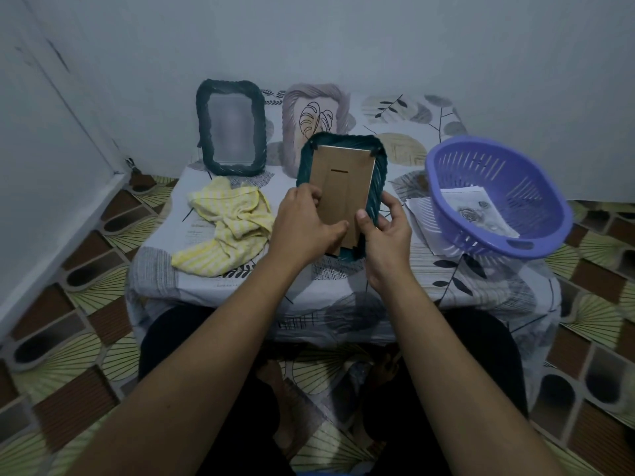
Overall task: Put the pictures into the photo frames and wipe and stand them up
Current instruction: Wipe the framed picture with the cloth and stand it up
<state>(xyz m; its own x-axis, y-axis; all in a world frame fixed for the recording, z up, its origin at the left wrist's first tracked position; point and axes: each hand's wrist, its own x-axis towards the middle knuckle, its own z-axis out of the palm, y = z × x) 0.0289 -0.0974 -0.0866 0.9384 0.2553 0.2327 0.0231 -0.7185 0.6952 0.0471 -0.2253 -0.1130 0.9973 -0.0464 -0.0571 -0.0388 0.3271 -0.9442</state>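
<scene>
Both hands grasp the teal frame (378,166) above the middle of the table (343,280), its back facing the camera. The left hand (302,228) curls round its left edge, and the right hand (385,231) grips the near right edge with the thumb on the brown backing (340,187). At the far edge, close to the wall (343,46), a dark frame (202,132) stands on the left and a pink frame (292,132) just right of it. A yellow cloth (226,231) lies at the left. Bare tabletop shows beneath the held frame and toward the near edge. At the right edge sits a tilted purple basket (488,176) holding a picture (481,214), with papers (419,211) poking out beneath it.
</scene>
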